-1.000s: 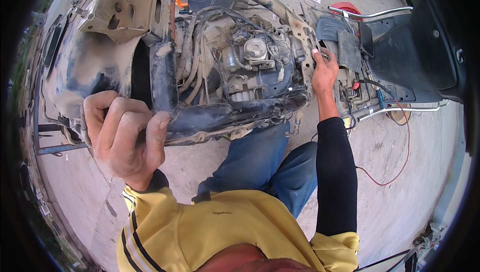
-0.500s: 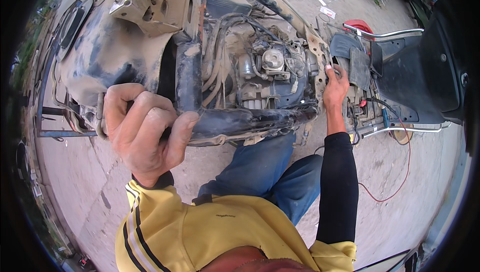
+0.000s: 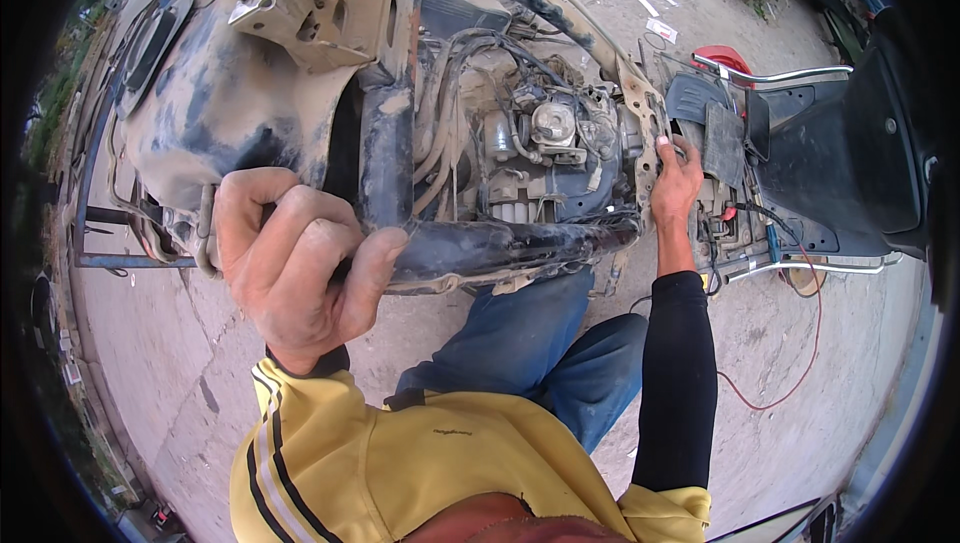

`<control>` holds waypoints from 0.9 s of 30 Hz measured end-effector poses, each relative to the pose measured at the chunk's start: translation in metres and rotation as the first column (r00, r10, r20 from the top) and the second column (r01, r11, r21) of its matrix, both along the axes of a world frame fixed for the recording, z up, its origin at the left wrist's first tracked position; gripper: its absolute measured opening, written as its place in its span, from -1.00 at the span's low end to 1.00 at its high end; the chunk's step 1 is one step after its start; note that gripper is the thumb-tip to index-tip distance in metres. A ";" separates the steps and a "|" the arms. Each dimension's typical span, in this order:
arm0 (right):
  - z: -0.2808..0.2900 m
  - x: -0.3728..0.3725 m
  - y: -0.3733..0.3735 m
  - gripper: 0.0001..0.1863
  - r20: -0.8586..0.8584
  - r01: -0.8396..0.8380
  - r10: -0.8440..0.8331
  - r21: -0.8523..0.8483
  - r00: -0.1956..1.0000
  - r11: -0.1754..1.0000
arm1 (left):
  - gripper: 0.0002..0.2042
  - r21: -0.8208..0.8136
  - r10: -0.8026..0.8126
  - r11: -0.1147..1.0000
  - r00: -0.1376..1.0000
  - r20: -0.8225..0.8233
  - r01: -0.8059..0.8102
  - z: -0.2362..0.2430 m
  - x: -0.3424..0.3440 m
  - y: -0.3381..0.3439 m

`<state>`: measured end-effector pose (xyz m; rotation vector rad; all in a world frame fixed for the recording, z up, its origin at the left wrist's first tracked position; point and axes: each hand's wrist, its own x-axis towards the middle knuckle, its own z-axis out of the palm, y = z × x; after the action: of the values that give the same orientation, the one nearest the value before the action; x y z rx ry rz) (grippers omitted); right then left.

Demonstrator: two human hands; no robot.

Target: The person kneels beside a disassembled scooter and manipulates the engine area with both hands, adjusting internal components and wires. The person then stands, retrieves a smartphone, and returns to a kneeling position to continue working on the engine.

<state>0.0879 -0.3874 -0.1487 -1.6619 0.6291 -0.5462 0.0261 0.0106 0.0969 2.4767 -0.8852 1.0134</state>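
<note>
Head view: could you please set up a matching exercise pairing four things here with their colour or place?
Things:
1. left hand
2. right hand
3. seat
4. loose wire

Descriptions:
A. black, at the far right
B. red, lying on the concrete ground
C. gripping the dark frame tube
D. fingers on the pale metal bracket beside the engine

Pairs: 1-C, 2-D, 3-A, 4-B

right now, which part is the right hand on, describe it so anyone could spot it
Start at the stripped scooter frame lying across the concrete. Follow its dark lower tube right to where the right hand reaches. It touches a pale perforated metal bracket, the only flat, hole-dotted plate, between the dusty engine and the black seat.
</note>
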 end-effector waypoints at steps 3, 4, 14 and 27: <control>0.000 -0.001 0.000 -0.47 -0.004 0.003 -0.003 -0.023 1.000 1.000 | -0.71 -0.002 0.000 1.000 1.000 0.004 0.000 0.000 0.000 0.000; 0.000 -0.001 -0.001 -0.47 -0.003 0.005 -0.005 -0.035 1.000 0.999 | -0.71 -0.002 0.000 1.000 1.000 0.004 0.000 0.000 0.000 0.000; -0.005 0.000 -0.003 -0.48 0.006 0.002 -0.002 -0.033 1.000 0.999 | -0.72 -0.004 -0.007 1.000 1.000 0.001 0.007 0.001 0.000 0.001; -0.001 0.000 0.000 -0.47 0.014 0.002 -0.002 0.008 1.000 1.000 | -0.71 -0.016 -0.002 1.000 1.000 0.000 0.002 0.000 -0.001 0.000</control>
<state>0.0876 -0.3875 -0.1495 -1.6488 0.6219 -0.5553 0.0254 0.0107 0.0966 2.4622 -0.8762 1.0153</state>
